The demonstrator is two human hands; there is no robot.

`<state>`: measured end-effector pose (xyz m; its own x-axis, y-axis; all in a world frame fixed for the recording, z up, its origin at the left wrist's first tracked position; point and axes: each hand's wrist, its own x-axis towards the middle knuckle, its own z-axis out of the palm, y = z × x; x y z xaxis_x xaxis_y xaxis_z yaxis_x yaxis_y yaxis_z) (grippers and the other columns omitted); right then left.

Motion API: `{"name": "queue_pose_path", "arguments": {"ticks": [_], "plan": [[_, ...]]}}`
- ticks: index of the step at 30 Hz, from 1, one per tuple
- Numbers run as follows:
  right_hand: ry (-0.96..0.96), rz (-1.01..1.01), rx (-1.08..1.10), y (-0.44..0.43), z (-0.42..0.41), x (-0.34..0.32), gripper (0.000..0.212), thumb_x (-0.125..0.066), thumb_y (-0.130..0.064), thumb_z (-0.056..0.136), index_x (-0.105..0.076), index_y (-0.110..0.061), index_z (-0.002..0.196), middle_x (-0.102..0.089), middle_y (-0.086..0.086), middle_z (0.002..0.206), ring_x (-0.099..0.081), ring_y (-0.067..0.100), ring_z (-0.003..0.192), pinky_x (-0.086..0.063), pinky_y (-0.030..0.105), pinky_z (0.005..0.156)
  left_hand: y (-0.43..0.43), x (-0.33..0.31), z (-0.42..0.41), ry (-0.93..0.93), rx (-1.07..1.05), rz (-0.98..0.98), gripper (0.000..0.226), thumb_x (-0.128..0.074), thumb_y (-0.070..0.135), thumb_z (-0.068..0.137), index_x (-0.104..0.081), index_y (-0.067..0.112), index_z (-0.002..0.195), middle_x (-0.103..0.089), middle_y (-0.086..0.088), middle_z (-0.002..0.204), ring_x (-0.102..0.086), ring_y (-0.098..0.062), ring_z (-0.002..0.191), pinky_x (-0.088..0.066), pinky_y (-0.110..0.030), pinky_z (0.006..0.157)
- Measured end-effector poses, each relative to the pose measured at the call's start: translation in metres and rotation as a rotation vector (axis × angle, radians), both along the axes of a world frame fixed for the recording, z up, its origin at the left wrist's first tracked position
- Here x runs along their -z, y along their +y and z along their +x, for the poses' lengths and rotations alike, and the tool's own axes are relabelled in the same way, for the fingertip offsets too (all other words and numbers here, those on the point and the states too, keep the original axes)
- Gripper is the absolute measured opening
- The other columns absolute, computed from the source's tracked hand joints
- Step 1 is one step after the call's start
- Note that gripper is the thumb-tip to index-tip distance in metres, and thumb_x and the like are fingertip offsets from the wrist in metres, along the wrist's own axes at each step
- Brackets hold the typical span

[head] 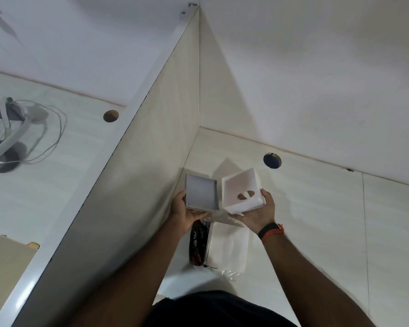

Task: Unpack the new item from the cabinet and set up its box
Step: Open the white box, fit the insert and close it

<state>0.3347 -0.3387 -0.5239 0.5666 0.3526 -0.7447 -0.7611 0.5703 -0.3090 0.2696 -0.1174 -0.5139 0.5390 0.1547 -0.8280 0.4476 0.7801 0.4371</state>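
Note:
My left hand [185,210] holds a shallow grey box lid [200,192] by its lower edge, open side facing me. Just right of it, my right hand [261,212] grips a white box base [240,192] from below and from the right; a leaf-shaped hole shows in its inner panel. The two parts are apart, side by side, held above the desk. Below them on the desk lie a white cloth pouch [229,247], a dark red-patterned item [197,244] and crumpled clear plastic wrap [230,274].
A tall white divider panel [137,166] stands just left of my hands. The desk [316,220] has a round cable hole [272,160] at the back right. Beyond the divider lie a grey and white headset with cables [12,135] and another hole [111,116].

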Motion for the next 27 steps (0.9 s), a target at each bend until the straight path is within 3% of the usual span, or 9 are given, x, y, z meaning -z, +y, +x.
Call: {"name": "queue_pose_path", "arguments": {"ticks": [3,6,9,11,16,21,23,25,27], "plan": [[0.017,-0.098,0.038,-0.004,0.006,0.007,0.054,-0.053,-0.046,0.086,-0.064,-0.014,0.128,-0.066,0.017,0.130,-0.058,0.042,0.123,-0.040,0.063,0.106,0.001,-0.002,0.010,0.048,0.013,0.095,0.029,-0.045,0.023,0.098,-0.062,0.006,0.115,-0.065,-0.021,0.108,-0.064,-0.036,0.093,-0.055,-0.052,0.081],[0.001,-0.274,0.024,-0.003,0.010,0.011,0.047,-0.056,-0.039,0.089,-0.065,-0.013,0.128,-0.068,0.017,0.125,-0.062,0.038,0.117,-0.050,0.053,0.101,0.006,0.002,0.020,0.086,0.080,0.208,0.019,-0.047,0.020,0.096,-0.064,0.013,0.102,-0.065,-0.015,0.104,-0.063,-0.031,0.092,-0.055,-0.046,0.078],[-0.060,-0.567,-0.081,-0.003,0.013,0.013,0.025,-0.060,-0.022,0.090,-0.071,-0.007,0.107,-0.071,0.016,0.106,-0.065,0.031,0.097,-0.057,0.041,0.088,0.009,0.002,0.025,0.124,0.145,0.345,0.023,-0.051,0.023,0.096,-0.059,0.013,0.115,-0.062,-0.009,0.099,-0.060,-0.025,0.091,-0.055,-0.048,0.085],[-0.082,-0.708,-0.123,-0.005,0.011,0.017,0.017,-0.062,-0.012,0.087,-0.072,-0.002,0.096,-0.068,0.014,0.090,-0.061,0.029,0.082,-0.056,0.035,0.077,0.010,0.001,0.024,0.134,0.191,0.427,0.013,-0.051,0.023,0.097,-0.057,0.019,0.109,-0.058,-0.001,0.088,-0.057,-0.017,0.081,-0.052,-0.047,0.090],[-0.178,-0.943,-0.199,-0.012,0.000,0.026,0.019,-0.058,-0.014,0.076,-0.061,0.004,0.071,-0.054,0.009,0.069,-0.044,0.026,0.070,-0.040,0.036,0.065,0.015,0.012,0.014,0.118,0.357,0.651,0.004,-0.054,0.022,0.092,-0.057,0.021,0.090,-0.055,-0.006,0.091,-0.050,-0.018,0.087,-0.040,-0.034,0.074],[-0.225,-1.045,-0.276,-0.026,-0.038,0.021,0.016,-0.060,-0.024,0.085,-0.069,-0.020,0.072,-0.071,0.005,0.081,-0.066,0.030,0.079,-0.055,0.047,0.080,0.001,-0.001,-0.002,0.080,0.412,0.886,0.014,-0.055,0.020,0.080,-0.061,0.009,0.079,-0.058,-0.008,0.081,-0.052,-0.022,0.078,-0.036,-0.031,0.065],[-0.245,-1.119,-0.375,-0.031,-0.061,0.016,0.014,-0.062,-0.029,0.083,-0.070,-0.022,0.073,-0.073,0.005,0.082,-0.069,0.034,0.085,-0.056,0.049,0.084,-0.008,-0.003,-0.013,0.118,0.554,0.911,0.019,-0.056,0.021,0.084,-0.060,0.010,0.069,-0.064,-0.013,0.079,-0.058,-0.027,0.076,-0.045,-0.035,0.067],[-0.240,-1.190,-0.485,-0.032,-0.082,0.015,0.015,-0.063,-0.030,0.086,-0.070,-0.019,0.080,-0.073,0.006,0.086,-0.068,0.034,0.091,-0.053,0.041,0.084,-0.016,-0.004,-0.023,0.138,0.746,0.857,0.029,-0.056,0.031,0.079,-0.069,0.004,0.075,-0.073,-0.016,0.080,-0.070,-0.034,0.078,-0.059,-0.044,0.075],[-0.220,-1.218,-0.601,-0.030,-0.101,0.018,0.023,-0.062,-0.036,0.088,-0.069,-0.015,0.093,-0.073,0.007,0.100,-0.066,0.032,0.102,-0.048,0.037,0.089,-0.026,-0.008,-0.032,0.123,0.950,0.805,0.037,-0.058,0.034,0.077,-0.072,0.000,0.083,-0.075,-0.021,0.088,-0.071,-0.038,0.090,-0.059,-0.046,0.083]]}}
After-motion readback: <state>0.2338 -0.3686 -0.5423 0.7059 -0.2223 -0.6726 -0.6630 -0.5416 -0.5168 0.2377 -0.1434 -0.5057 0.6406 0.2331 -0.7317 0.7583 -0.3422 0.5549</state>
